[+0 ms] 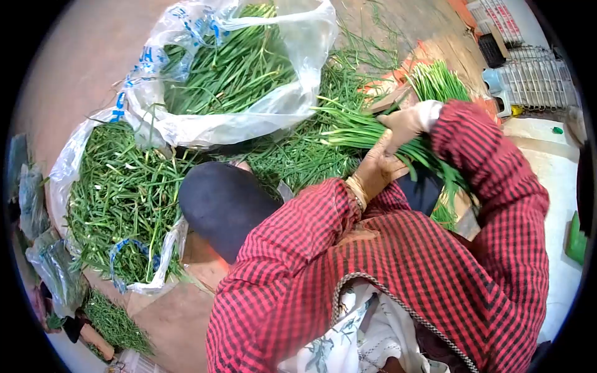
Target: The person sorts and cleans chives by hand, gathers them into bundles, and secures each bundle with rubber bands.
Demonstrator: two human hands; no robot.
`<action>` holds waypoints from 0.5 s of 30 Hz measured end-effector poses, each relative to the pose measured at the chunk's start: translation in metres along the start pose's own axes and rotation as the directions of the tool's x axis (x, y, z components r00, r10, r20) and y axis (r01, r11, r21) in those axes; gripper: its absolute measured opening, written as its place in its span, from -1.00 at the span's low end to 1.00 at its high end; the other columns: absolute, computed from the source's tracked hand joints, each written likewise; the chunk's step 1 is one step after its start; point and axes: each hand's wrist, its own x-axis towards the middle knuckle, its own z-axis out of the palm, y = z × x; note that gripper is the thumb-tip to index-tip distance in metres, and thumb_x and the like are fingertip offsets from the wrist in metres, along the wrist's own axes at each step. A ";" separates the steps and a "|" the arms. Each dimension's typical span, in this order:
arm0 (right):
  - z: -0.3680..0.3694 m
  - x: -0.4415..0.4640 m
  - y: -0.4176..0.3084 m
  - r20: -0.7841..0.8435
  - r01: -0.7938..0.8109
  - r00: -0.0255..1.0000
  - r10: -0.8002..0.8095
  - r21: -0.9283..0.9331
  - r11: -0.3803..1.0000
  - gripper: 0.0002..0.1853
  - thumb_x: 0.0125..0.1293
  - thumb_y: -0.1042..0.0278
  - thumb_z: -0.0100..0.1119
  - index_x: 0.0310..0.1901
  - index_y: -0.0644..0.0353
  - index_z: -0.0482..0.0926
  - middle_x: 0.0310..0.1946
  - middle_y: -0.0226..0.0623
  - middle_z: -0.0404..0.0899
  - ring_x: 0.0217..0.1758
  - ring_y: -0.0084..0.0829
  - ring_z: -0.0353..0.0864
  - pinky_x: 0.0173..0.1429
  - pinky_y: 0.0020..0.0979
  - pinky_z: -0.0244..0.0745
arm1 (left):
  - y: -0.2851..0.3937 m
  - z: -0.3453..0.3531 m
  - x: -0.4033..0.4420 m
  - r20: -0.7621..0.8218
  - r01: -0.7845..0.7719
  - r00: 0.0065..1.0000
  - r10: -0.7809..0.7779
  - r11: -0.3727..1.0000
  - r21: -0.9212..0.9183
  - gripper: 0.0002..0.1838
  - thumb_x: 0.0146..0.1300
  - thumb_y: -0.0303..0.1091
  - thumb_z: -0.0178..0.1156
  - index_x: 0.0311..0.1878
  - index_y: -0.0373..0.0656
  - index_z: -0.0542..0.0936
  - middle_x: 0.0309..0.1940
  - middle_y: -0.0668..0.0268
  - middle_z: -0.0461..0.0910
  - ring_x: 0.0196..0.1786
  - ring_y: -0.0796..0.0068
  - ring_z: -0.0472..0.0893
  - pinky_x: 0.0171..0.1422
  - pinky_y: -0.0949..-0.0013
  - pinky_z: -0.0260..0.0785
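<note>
Holding a bunch of green chives (348, 132) over right knee (421, 189), clamped in right hand (401, 126); touching it also with left hand (375, 173), unable to tell whether closed. Just beyond right hand, another chive bundle (437, 81). On the floor (373, 13), loose greens (311, 155) along the right edge of a filled plastic bag (245, 126); at its lower left corner, a second bag (64, 169) of greens.

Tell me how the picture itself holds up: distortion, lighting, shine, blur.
Head view overall: strong wide-angle distortion, black filling the corners; head view, centre: left hand, right hand and bunch readable, though fine detail is soft; head view, right: the white surface is among the brightest areas; head view, top: pale shine on the bag.
</note>
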 end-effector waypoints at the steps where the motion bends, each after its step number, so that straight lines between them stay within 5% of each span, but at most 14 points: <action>1: 0.034 0.076 0.039 -0.173 0.091 0.980 -0.101 -0.067 0.994 0.12 -0.04 -0.25 0.41 0.39 0.43 0.17 0.06 0.10 0.58 0.08 -0.14 0.60 0.17 -0.25 0.49 | 0.008 0.003 -0.007 -0.069 0.005 0.998 -0.001 0.998 0.057 -0.37 0.42 0.27 -0.12 0.29 -0.02 0.40 -0.34 0.24 0.64 -0.19 0.35 0.58 0.10 0.16 0.45; 2: 0.018 0.085 0.024 -0.090 0.085 0.992 -0.093 -0.086 0.993 0.07 -0.02 -0.25 0.40 0.34 0.42 0.21 0.03 0.09 0.59 0.05 -0.14 0.61 0.15 -0.24 0.50 | 0.007 -0.021 0.001 -0.118 -0.051 0.991 0.059 0.996 0.066 -0.30 0.37 0.36 -0.11 0.27 -0.02 0.41 -0.48 0.24 0.61 -0.29 0.39 0.59 0.06 0.16 0.46; 6: -0.032 0.105 -0.014 0.047 0.097 0.995 -0.091 -0.138 0.986 -0.14 0.03 -0.24 0.34 0.15 0.37 0.38 -0.11 0.07 0.62 -0.06 -0.11 0.63 0.04 -0.19 0.52 | 0.026 -0.025 0.005 -0.347 -0.194 0.920 0.183 0.981 0.003 -0.36 0.40 0.32 -0.11 0.23 -0.01 0.45 -0.19 0.24 0.66 -0.17 0.40 0.61 0.02 0.28 0.49; 9: -0.047 0.093 -0.008 0.094 0.137 0.988 -0.123 -0.161 0.977 -0.28 0.08 -0.23 0.29 0.01 0.34 0.50 -0.21 0.05 0.64 -0.15 -0.09 0.65 -0.04 -0.16 0.54 | 0.024 -0.045 0.025 -0.244 -0.192 0.957 0.154 0.971 -0.143 -0.43 0.43 0.20 -0.05 0.22 -0.08 0.45 0.05 0.35 0.59 -0.05 0.45 0.60 0.00 0.34 0.51; 10: -0.048 0.085 -0.004 0.100 0.158 0.985 -0.143 -0.162 0.974 -0.31 0.09 -0.22 0.28 -0.04 0.33 0.54 -0.24 0.04 0.65 -0.18 -0.09 0.66 -0.07 -0.15 0.55 | 0.034 -0.009 0.013 -0.111 -0.274 0.958 0.264 0.957 -0.094 -0.51 0.46 0.06 0.00 0.23 -0.09 0.43 0.07 0.35 0.57 -0.02 0.41 0.60 0.10 0.35 0.47; 13: -0.039 0.045 0.023 0.155 0.442 0.892 -0.424 -0.113 0.890 -0.40 0.13 -0.21 0.23 -0.19 0.30 0.66 -0.34 0.02 0.67 -0.26 -0.07 0.68 -0.15 -0.12 0.57 | 0.018 0.011 0.025 0.015 -0.151 0.988 0.152 0.988 -0.041 -0.59 0.47 -0.14 0.02 0.26 -0.12 0.41 0.06 0.32 0.58 -0.01 0.41 0.60 0.13 0.32 0.47; 14: -0.033 0.010 0.004 -0.030 -0.058 0.998 0.054 -0.177 0.982 -0.45 0.14 -0.08 0.19 -0.14 0.36 0.62 -0.30 0.09 0.67 -0.22 -0.02 0.68 -0.12 -0.10 0.56 | 0.010 0.014 0.028 0.064 -0.091 0.994 0.091 0.996 0.001 -0.59 0.46 -0.21 0.04 0.28 -0.14 0.40 0.08 0.30 0.58 0.02 0.39 0.60 0.13 0.28 0.47; 15: -0.023 -0.002 0.015 -0.022 -0.055 0.998 0.053 -0.111 0.992 -0.47 0.11 -0.01 0.20 -0.12 0.38 0.61 -0.28 0.15 0.66 -0.18 0.00 0.68 -0.09 -0.11 0.57 | 0.002 0.027 0.025 0.148 -0.054 0.987 0.058 0.998 -0.034 -0.59 0.45 -0.23 0.05 0.29 -0.15 0.39 0.09 0.28 0.58 0.04 0.38 0.60 0.15 0.27 0.46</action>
